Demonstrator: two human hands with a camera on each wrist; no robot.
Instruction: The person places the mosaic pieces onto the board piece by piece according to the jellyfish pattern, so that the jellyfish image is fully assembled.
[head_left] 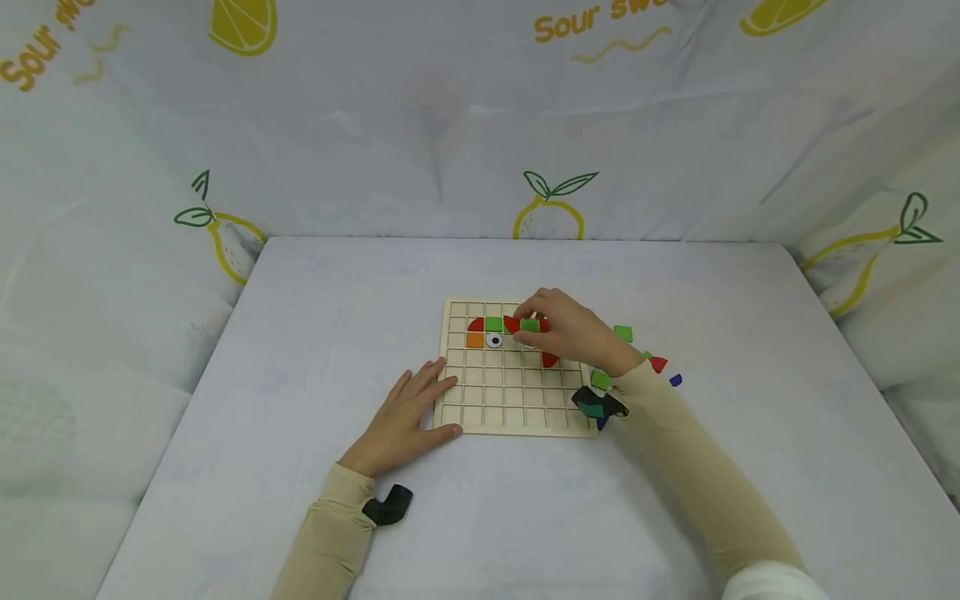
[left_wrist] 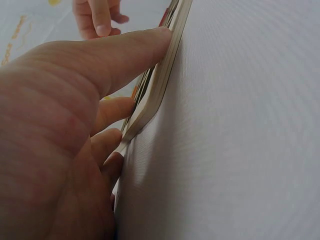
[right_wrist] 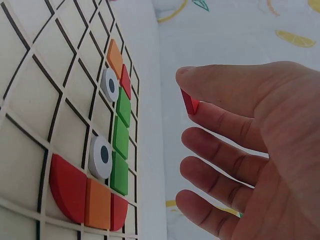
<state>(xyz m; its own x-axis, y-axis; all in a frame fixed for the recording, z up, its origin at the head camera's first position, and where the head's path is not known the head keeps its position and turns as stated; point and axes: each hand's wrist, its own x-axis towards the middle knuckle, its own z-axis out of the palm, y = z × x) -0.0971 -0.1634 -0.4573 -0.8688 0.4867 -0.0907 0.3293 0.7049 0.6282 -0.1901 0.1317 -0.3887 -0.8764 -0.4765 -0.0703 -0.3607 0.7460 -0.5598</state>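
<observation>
A square wooden grid board point(head_left: 495, 400) lies on the white table. My left hand point(head_left: 408, 417) rests at its near left corner, fingers extended along the left edge and thumb point(left_wrist: 145, 47) against the near edge. Over the board's upper part, my right hand point(head_left: 566, 325) pinches a small red tile point(right_wrist: 189, 102) between thumb and index finger, raised off the grid. Set in the grid are green square tiles point(right_wrist: 120, 142), orange squares point(right_wrist: 97, 202), a red rounded tile point(right_wrist: 70, 187), smaller red tiles and two white eye tiles point(right_wrist: 101, 156). The right hand hides part of this pattern in the head view.
Loose pieces lie right of the board: a green square point(head_left: 623, 333), a red fan-shaped piece point(head_left: 657, 364), a blue piece point(head_left: 676, 380) and another green piece point(head_left: 600, 379). The right forearm point(head_left: 697, 467) crosses the table beside them. A lemon-printed cloth point(head_left: 375, 142) hangs behind.
</observation>
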